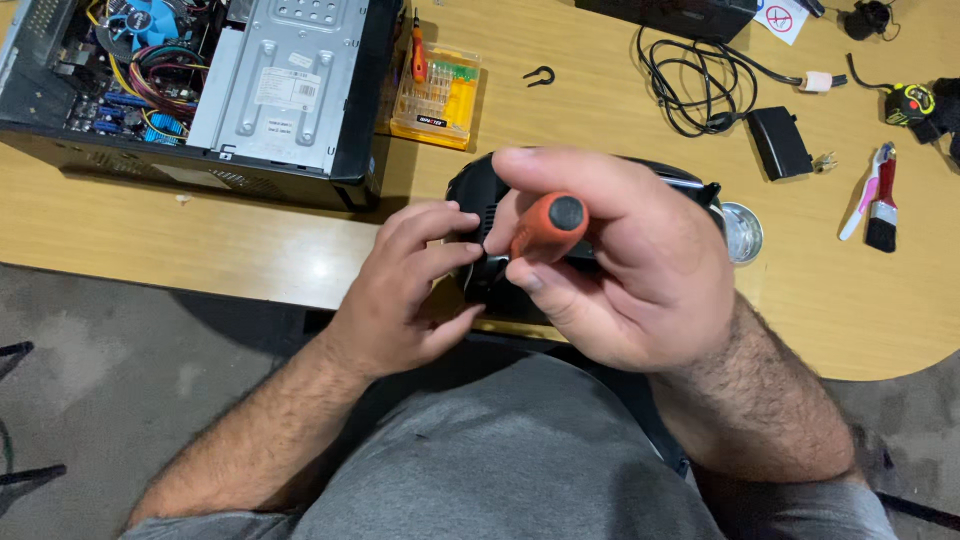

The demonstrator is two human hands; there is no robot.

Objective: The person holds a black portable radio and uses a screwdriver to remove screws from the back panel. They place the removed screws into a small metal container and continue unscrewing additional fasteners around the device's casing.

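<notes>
My right hand (pixel 625 265) grips an orange-handled screwdriver (pixel 548 225) with a black cap, pointed down into a black plastic device (pixel 475 190) at the near edge of the wooden table (pixel 250 240). My left hand (pixel 405 290) rests its fingertips on the left side of that device, close beside the screwdriver shaft. The tip of the tool and most of the device are hidden under my hands.
An open computer case (pixel 200 85) stands at the back left. A yellow bit set box (pixel 437 92) lies beside it. Black cables (pixel 690 85), a black adapter (pixel 779 142), a small round tin (pixel 742 232), a brush (pixel 881 210) and a tape measure (pixel 908 102) lie to the right.
</notes>
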